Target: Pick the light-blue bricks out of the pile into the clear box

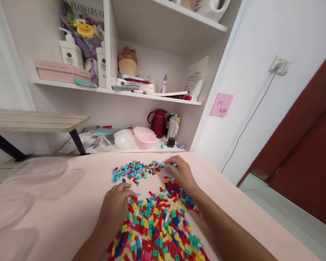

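Note:
A large heap of small toy building bricks in red, yellow, green, blue and other colours spreads between my forearms. Beyond it lies a smaller pile of bricks, mostly light blue at its left part and mixed at its right. My left hand rests at the heap's left upper edge, fingers loosely bent and apart, near a few loose bricks. At the right end of the smaller pile is my right hand, its fingertips spread at some blue bricks. Whether it touches one is too small to tell.
Clear plastic containers and lids stand on the pink tabletop at left, beside a wooden riser. Along the back are a pink bowl, a red jug and a bottle under shelves.

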